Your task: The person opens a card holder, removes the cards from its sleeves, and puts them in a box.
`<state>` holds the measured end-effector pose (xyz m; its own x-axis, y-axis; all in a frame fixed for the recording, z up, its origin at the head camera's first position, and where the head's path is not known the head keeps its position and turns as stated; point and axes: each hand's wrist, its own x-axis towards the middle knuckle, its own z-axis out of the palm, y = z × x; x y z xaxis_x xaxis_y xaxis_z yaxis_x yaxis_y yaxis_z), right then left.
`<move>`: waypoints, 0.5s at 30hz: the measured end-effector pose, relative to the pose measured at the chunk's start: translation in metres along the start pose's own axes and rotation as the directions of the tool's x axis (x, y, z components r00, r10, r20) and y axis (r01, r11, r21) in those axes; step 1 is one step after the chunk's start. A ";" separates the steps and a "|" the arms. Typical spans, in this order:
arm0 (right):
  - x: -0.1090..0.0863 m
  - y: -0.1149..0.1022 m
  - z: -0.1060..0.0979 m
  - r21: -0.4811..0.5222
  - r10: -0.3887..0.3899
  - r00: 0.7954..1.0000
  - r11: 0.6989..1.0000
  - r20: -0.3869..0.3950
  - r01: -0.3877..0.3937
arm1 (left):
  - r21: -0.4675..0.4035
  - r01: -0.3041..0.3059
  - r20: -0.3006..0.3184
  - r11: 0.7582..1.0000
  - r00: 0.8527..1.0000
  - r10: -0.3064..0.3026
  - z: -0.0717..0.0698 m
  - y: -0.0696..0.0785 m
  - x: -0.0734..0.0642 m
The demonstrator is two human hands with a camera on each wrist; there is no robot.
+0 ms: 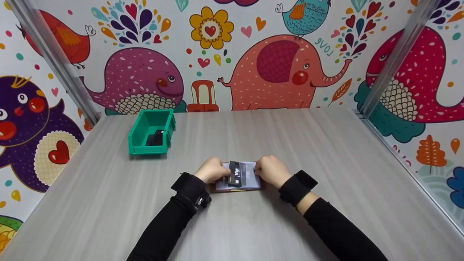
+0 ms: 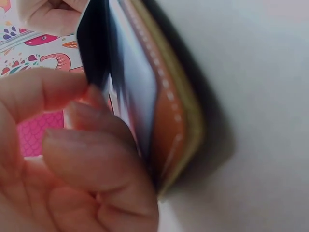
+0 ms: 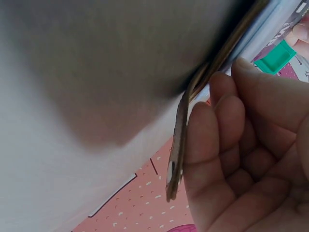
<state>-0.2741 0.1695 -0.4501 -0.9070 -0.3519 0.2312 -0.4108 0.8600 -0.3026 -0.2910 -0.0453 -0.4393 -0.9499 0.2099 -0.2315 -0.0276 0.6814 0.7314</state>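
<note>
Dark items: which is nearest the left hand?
The "Vip" card, touching the left hand over the clear sleeves; the other dark items lie in the green bin.

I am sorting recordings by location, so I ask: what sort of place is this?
Probably a booth set up for tabletop work: cartoon-printed walls stand around three sides of a wood-look table, and metal posts run up the corners.

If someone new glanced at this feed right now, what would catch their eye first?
Probably the cartoon-covered wall, with its big orange elephant behind the table. Next, the green bin toward the table's back left, with dark items inside. Then the dark "Vip" card over the open card holder, between the left hand and right hand.
</note>
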 end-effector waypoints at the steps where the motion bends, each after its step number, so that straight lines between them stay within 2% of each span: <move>1: 0.000 0.000 0.000 -0.001 -0.004 1.000 1.000 -0.001 0.004 | -0.001 -0.003 -0.003 1.000 1.000 0.003 0.000 0.000 0.000; 9: -0.001 0.002 0.001 0.017 -0.036 0.999 0.999 -0.011 0.036 | 0.034 0.010 -0.028 0.999 1.000 -0.009 -0.002 -0.003 0.000; 15: 0.000 0.002 0.001 0.014 -0.041 0.999 0.999 -0.017 0.041 | 0.068 -0.021 -0.069 0.997 0.997 0.026 -0.004 -0.004 -0.002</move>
<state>-0.2746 0.1707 -0.4520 -0.8879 -0.3800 0.2594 -0.4487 0.8396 -0.3060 -0.2905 -0.0514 -0.4388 -0.9696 0.1784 -0.1678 0.0135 0.7230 0.6907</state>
